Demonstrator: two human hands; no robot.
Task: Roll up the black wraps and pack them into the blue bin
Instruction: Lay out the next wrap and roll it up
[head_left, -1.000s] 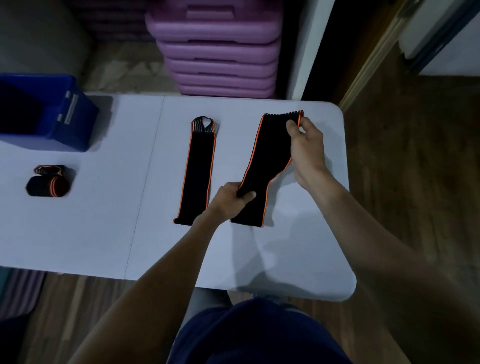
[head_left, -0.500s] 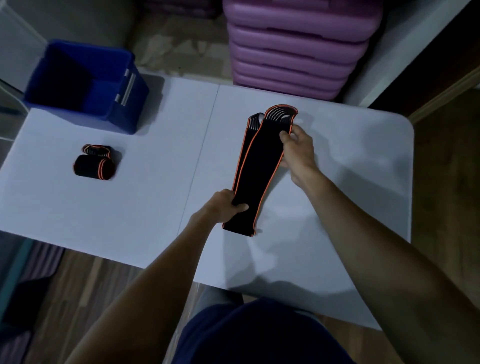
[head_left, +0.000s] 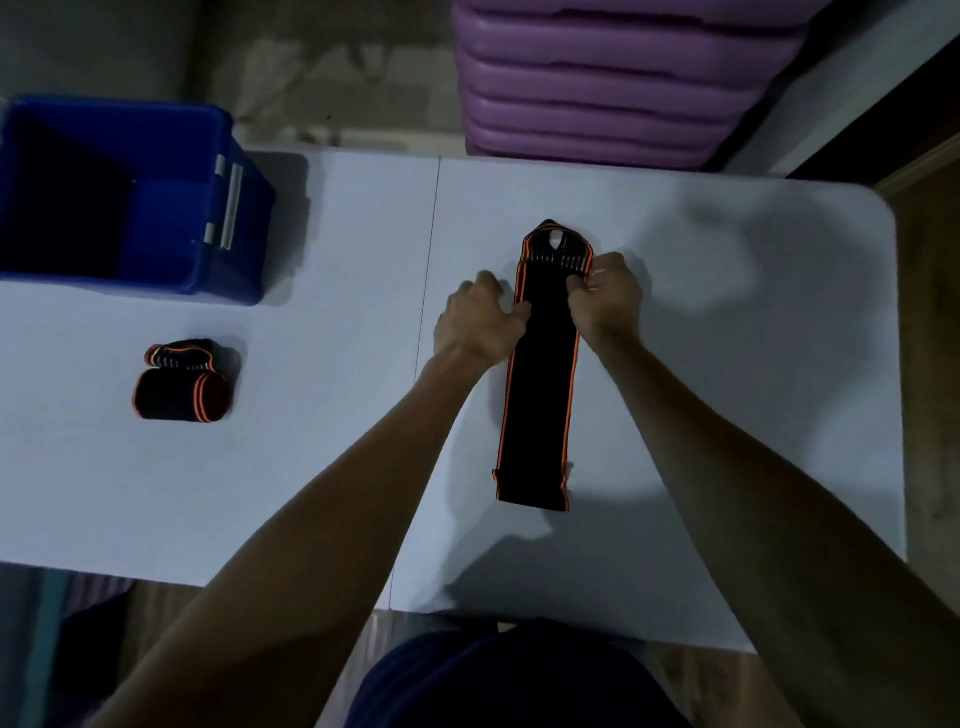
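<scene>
The left hand (head_left: 480, 325) sits at the left edge of the long black wrap (head_left: 540, 374), near its far end. Its fingers are curled and its thumb lies on the black cloth, so it pinches that edge. The right hand (head_left: 608, 296) is at the other edge, just across from it. Its fingers (head_left: 579, 283) are bent onto the cloth and pinch it too.

The wrap lies flat on the white desk (head_left: 311, 467), stretched out long, pointing away from the person. It has thin orange lines down both sides. At the far end there is a rounded tip with stripes and a small hole. An extra edge peeks out at the near corner, so there may be two wraps stacked, but it is hard to tell for sure.

A rolled wrap (head_left: 179, 387) sits on the left part of the desk, well apart from the hands. The blue bin (head_left: 223, 208) stands at the far left corner. Its left side is cut off by the edge of the picture, and the inside is too dark to see what is in it.

Purple plastic steps (head_left: 613, 83) are stacked behind the desk. Their top is cut off.
</scene>
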